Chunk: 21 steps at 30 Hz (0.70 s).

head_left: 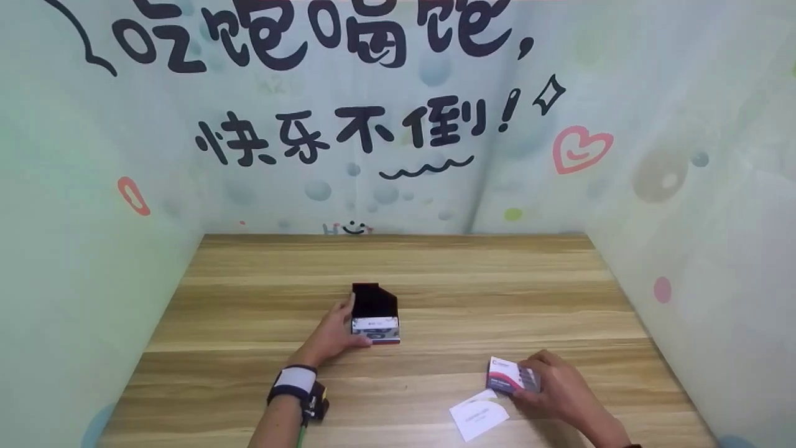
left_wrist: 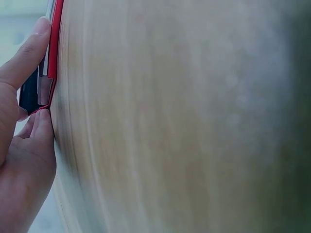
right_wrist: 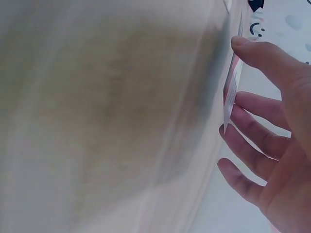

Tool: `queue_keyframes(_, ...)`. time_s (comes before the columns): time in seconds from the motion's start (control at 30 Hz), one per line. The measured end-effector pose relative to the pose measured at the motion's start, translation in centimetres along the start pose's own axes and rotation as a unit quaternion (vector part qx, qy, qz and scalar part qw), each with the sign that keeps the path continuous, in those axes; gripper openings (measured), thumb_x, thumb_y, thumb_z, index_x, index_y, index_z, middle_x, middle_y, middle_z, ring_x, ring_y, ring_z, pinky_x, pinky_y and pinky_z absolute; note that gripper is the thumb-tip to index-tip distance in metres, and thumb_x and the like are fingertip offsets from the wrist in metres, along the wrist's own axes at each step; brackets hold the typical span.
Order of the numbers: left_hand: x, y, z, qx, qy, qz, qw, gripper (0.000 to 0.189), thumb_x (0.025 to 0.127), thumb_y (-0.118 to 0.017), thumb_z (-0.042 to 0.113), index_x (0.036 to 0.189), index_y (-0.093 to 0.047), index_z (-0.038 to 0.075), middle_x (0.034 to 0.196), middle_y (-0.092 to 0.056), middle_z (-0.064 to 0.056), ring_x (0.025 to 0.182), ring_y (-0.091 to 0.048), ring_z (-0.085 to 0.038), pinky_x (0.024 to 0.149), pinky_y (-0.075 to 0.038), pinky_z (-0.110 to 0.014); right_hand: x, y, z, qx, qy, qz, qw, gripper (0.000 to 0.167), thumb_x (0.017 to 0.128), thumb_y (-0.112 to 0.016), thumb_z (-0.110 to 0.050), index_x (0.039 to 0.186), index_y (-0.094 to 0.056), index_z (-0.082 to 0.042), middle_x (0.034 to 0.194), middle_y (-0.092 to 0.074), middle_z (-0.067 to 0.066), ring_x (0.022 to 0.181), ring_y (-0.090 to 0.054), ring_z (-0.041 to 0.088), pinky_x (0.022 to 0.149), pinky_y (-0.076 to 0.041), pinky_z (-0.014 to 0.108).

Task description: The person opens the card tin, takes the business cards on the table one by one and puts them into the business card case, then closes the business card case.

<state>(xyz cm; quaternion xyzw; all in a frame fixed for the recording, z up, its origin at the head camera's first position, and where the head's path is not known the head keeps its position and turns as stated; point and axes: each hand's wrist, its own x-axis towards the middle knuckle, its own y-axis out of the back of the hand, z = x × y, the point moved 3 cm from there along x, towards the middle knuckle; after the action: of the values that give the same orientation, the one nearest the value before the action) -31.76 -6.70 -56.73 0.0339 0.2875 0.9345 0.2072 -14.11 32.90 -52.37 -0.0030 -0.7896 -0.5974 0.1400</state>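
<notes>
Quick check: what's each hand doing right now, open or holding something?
Left hand: holding the open black box with a red edge.
Right hand: pinching the white, red and dark printed cards.

From my remote seat I see the left hand (head_left: pixel 336 333) reaching further forward than the right hand (head_left: pixel 556 379); its forearm (head_left: pixel 277 423) comes up from the bottom edge and leans to the right; in the left wrist view, the thumb (left_wrist: pixel 22 56) is stretched out, with the fingers (left_wrist: pixel 43 126) below it, and I read this as a grip; the right arm enters from the lower right, its wrist (head_left: pixel 606 429) visible, the hand pointing to the left; in the right wrist view, its thumb opposes gently bent fingers in a pinch; the lowest finger (right_wrist: pixel 240 179) stands apart.
</notes>
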Motion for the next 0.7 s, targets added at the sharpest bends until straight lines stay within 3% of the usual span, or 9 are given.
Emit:
queue_keyframes(0.2,-0.2,0.1,0.1,0.005,0.014,-0.004,0.9999,0.114,0.075,-0.088,0.030,0.160,-0.016,0.007,0.161,-0.026,-0.027,0.149,-0.026,-0.045,0.123,-0.025,-0.055,1.5,0.1,-1.1,-0.025,0.046,0.042,0.9977,0.045,0.066,-0.091,-0.035,0.099,-0.076,-0.007,0.095,-0.066,0.002,0.082,-0.063,0.016,0.070,-0.053,0.035)
queue_keyframes(0.43,-0.2,0.2,0.2,0.007,0.005,0.001,1.0000,0.113,0.075,-0.088,0.030,0.160,-0.018,0.006,0.161,-0.027,-0.027,0.149,-0.027,-0.045,0.123,-0.025,-0.055,3.2,-0.3,-1.8,-0.042,0.097,0.083,0.9909,0.043,0.067,-0.090,-0.034,0.097,-0.077,-0.006,0.093,-0.066,0.003,0.082,-0.064,0.018,0.072,-0.052,0.038)
queue_keyframes(0.7,-0.2,0.1,0.3,0.004,0.002,-0.005,1.0000,0.113,0.075,-0.088,0.027,0.159,-0.016,0.004,0.160,-0.026,-0.029,0.149,-0.027,-0.046,0.123,-0.026,-0.054,5.0,-0.6,-2.2,-0.035,0.120,0.092,0.9879,0.046,0.064,-0.091,-0.031,0.100,-0.077,-0.006,0.095,-0.067,0.004,0.084,-0.063,0.021,0.072,-0.049,0.038)
